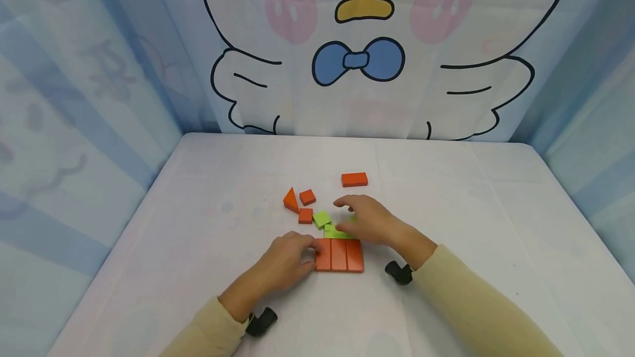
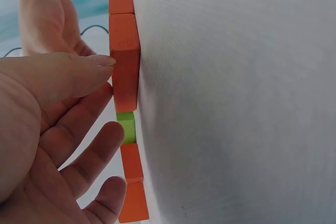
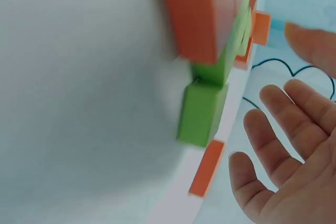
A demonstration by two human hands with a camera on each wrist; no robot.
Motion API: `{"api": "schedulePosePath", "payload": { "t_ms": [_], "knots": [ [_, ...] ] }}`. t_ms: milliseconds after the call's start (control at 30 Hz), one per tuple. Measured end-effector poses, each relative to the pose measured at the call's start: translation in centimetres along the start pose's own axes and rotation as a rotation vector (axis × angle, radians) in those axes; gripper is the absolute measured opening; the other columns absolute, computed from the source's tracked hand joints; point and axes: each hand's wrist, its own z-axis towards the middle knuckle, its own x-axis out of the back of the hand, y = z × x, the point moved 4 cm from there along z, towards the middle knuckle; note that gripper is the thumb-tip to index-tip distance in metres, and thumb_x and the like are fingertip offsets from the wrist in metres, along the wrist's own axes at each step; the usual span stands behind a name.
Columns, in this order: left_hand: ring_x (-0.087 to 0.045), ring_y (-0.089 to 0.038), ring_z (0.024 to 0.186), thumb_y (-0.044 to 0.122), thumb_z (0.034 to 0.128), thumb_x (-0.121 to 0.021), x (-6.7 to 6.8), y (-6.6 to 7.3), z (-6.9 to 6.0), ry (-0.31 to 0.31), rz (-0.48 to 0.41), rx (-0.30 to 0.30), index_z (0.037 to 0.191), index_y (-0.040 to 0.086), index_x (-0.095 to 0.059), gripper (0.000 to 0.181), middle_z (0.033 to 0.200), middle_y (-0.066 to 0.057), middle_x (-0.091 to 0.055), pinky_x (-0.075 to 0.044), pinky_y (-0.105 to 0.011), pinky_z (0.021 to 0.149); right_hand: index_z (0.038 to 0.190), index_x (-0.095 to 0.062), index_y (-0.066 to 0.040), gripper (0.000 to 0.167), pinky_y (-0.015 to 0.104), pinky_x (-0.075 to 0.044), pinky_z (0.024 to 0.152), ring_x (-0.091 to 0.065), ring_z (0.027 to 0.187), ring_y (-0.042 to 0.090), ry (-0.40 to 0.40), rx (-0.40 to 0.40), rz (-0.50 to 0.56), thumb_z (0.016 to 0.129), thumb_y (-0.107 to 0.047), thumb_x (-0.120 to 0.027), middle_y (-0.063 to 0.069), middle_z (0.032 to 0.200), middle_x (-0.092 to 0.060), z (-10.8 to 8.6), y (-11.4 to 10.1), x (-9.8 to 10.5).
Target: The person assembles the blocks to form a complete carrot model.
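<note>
Three orange rectangular blocks (image 1: 339, 255) lie side by side on the white table, forming a flat row. At the row's left edge my left hand (image 1: 288, 260) touches the end block (image 2: 126, 77) with thumb and index finger, the other fingers loosely spread. Along the far side of the row lies a green block (image 1: 333, 232), partly hidden by my right hand (image 1: 372, 222). That hand hovers over the green pieces, fingers relaxed and nothing held. In the right wrist view another green block (image 3: 202, 113) shows near the row's corner.
A tilted green square block (image 1: 322, 219) lies behind the row. Two small red-orange square blocks (image 1: 305, 216) and an orange triangular block (image 1: 291, 201) are further left. A red-orange rectangular block (image 1: 354, 179) lies farther back. A printed curtain (image 1: 357, 103) stands behind the table.
</note>
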Motion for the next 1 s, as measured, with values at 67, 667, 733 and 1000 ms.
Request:
{"api": "schedulePosePath", "payload": {
  "t_ms": [67, 667, 733, 1000],
  "knots": [
    [-0.058, -0.020, 0.108, 0.011, 0.0890, -0.076, 0.0, 0.1, 0.0, -0.003, 0.005, 0.008, 0.112, 0.014, -0.072, 0.023, 0.107, 0.006, -0.068, -0.048, -0.042, 0.095, 0.139, -0.057, -0.007, 0.054, 0.046, -0.046, 0.101, -0.056, 0.120, 0.029, -0.005, 0.002, -0.002, 0.091, -0.025, -0.074, 0.009, 0.135, -0.059, -0.9, 0.5, 0.2],
    [-0.060, -0.021, 0.108, 0.011, 0.0874, -0.078, 0.1, 0.3, -0.3, 0.047, 0.041, -0.029, 0.112, 0.011, -0.071, 0.026, 0.106, 0.004, -0.069, -0.049, -0.042, 0.094, 0.137, -0.058, -0.003, 0.064, 0.050, -0.041, 0.104, -0.051, 0.124, 0.032, 0.041, 0.017, -0.048, 0.085, -0.033, -0.080, 0.008, 0.130, -0.060, -4.2, 2.4, -0.3],
    [-0.060, -0.021, 0.108, 0.011, 0.0874, -0.078, 0.1, 0.4, -0.3, 0.048, 0.038, -0.034, 0.112, 0.010, -0.071, 0.026, 0.106, 0.003, -0.069, -0.049, -0.043, 0.094, 0.137, -0.058, -0.003, 0.064, 0.049, -0.041, 0.104, -0.050, 0.125, 0.032, 0.038, 0.011, -0.048, 0.085, -0.032, -0.080, 0.008, 0.130, -0.060, -4.1, 2.5, -0.5],
    [-0.058, -0.021, 0.110, 0.011, 0.0886, -0.076, 0.1, 0.2, -0.1, 0.019, -0.001, -0.014, 0.114, 0.010, -0.071, 0.026, 0.109, 0.003, -0.068, -0.048, -0.043, 0.096, 0.138, -0.057, -0.003, 0.062, 0.051, -0.039, 0.106, -0.049, 0.127, 0.034, 0.035, -0.009, -0.052, 0.087, -0.031, -0.079, 0.010, 0.134, -0.059, -4.0, 2.5, -0.7]
  ]
}}
